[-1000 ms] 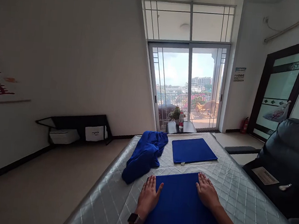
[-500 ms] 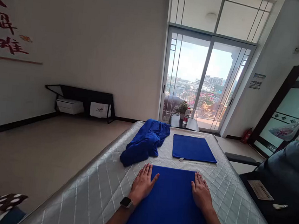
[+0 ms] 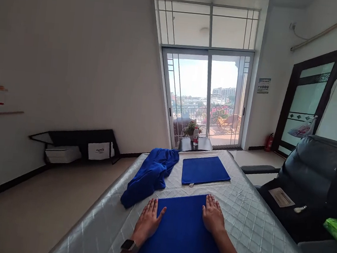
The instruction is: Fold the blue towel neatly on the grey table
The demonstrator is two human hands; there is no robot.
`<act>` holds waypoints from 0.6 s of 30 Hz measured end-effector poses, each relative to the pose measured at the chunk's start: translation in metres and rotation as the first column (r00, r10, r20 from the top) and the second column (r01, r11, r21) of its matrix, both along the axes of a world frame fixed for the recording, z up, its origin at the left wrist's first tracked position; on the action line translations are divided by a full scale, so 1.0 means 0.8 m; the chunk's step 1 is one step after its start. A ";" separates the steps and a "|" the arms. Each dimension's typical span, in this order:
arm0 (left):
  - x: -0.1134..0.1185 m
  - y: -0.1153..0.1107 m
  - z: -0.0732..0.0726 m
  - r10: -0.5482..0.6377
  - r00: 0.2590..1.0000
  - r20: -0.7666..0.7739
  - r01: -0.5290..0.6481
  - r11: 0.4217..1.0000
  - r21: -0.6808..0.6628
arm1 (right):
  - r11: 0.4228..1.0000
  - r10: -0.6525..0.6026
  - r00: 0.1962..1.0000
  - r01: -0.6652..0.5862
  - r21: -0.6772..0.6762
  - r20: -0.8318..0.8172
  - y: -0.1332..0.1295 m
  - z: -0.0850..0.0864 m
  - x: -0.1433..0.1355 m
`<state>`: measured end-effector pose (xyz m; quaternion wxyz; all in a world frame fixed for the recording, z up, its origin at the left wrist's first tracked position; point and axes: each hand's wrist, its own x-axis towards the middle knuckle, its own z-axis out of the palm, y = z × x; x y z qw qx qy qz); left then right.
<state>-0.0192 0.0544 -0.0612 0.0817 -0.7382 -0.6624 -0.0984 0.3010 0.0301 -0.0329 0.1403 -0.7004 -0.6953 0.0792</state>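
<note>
A flat blue cloth (image 3: 180, 231) lies on the quilted silver-white bed surface (image 3: 254, 226), its near end running out of view. My left hand (image 3: 149, 219) rests flat at its left edge, thumb spread onto the cloth, a watch on the wrist. At the upper right corner my right hand (image 3: 213, 215) lies flat, fingers stretched forward. Beyond them is a smaller flat blue piece (image 3: 205, 170) with a white tag on its near edge. A crumpled blue cloth (image 3: 152, 174) sits to the left of that piece.
A small table (image 3: 187, 145) with a potted plant and a bottle (image 3: 196, 136) stands past the bed's far end. On the right is a black armchair (image 3: 309, 176) holding a card (image 3: 281, 197). A black rack (image 3: 80, 138) with white boxes stands at the left wall.
The view has turned to the right and tilted, so the bed and cloths appear shifted left and lower. Both hands stay flat at the edges of the near cloth.
</note>
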 end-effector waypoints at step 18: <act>0.258 -0.043 0.019 -0.390 0.907 0.158 0.398 0.917 -0.021 | 0.996 0.065 0.998 -0.065 0.064 -0.004 0.000 -0.019 0.011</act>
